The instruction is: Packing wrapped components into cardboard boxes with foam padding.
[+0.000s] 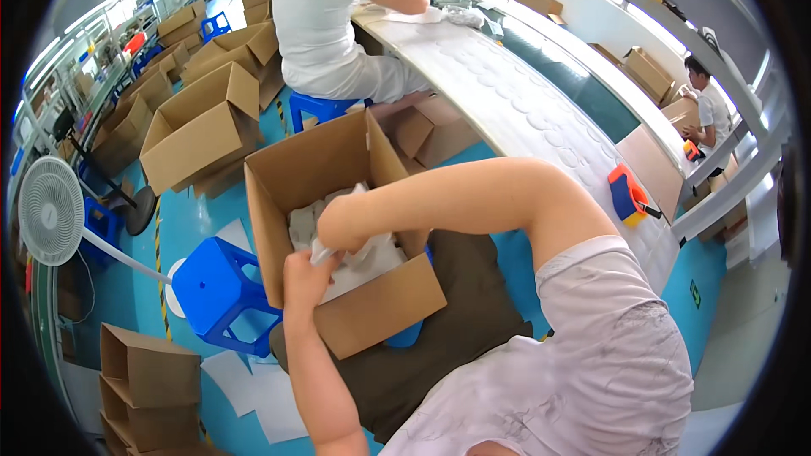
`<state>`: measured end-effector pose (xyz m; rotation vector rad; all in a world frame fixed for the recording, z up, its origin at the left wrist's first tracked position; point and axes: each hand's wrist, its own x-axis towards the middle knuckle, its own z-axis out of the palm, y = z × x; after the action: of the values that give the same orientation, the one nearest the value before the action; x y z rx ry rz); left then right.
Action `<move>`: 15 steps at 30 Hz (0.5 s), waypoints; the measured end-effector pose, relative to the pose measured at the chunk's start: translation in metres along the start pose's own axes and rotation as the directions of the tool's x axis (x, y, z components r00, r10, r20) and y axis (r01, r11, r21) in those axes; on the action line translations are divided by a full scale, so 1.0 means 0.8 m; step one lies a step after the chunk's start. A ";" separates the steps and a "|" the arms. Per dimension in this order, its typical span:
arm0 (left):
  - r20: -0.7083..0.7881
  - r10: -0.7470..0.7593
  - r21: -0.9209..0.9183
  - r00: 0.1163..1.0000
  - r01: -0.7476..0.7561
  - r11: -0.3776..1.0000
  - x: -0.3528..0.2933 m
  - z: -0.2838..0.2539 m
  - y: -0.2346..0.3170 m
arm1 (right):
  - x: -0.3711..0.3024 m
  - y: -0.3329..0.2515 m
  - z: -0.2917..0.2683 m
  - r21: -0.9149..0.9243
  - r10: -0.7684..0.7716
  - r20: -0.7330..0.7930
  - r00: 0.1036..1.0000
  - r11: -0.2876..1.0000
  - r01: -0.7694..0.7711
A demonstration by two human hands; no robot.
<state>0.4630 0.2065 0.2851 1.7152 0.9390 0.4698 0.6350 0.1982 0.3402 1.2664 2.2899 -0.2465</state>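
An open cardboard box (380, 308) stands in front of me, its near flap folded outward. Inside lie pale grey-white wrapped items (372, 257), soft and crumpled; I cannot make out their contents. At the box's left side, my left hand (306, 279) is closed on a bit of whitish wrapping (319, 251). My right hand (338, 221) reaches over the box from the right, with its arm bent. It is closed against the same wrapping, and its fingertips are partly hidden.
A blue stool (207, 287) stands left of the box, near a white fan (52, 211). More cardboard boxes (203, 131) fill the left. A long white table (507, 89) runs along the right. One co-worker (325, 25) sits ahead; another person (714, 110) is far right.
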 end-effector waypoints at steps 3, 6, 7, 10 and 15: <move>-0.250 0.109 -0.140 0.962 -0.147 0.979 0.045 0.015 -0.043 | 0.022 0.031 0.031 0.112 0.045 -0.051 0.998 0.993 -0.039; -0.587 0.158 -0.150 0.794 -0.299 0.942 0.073 0.035 -0.089 | 0.032 0.045 0.031 0.344 0.344 -0.026 0.938 0.885 -0.315; -0.573 0.213 -0.066 0.791 -0.303 0.951 0.071 0.052 -0.062 | 0.030 0.076 0.054 0.356 0.485 0.005 0.875 0.816 -0.455; -0.403 0.283 0.242 0.870 -0.197 0.950 0.025 0.042 -0.055 | 0.049 0.085 0.053 0.405 0.666 0.154 0.730 0.631 -0.661; -0.329 0.417 0.493 0.847 -0.222 0.841 -0.007 0.060 -0.085 | 0.121 0.178 0.156 0.179 0.552 0.285 0.784 0.773 -0.609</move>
<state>0.4689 0.1805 0.2059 2.2617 1.1224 0.9508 0.7541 0.2995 0.1957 1.9174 1.6063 -0.4459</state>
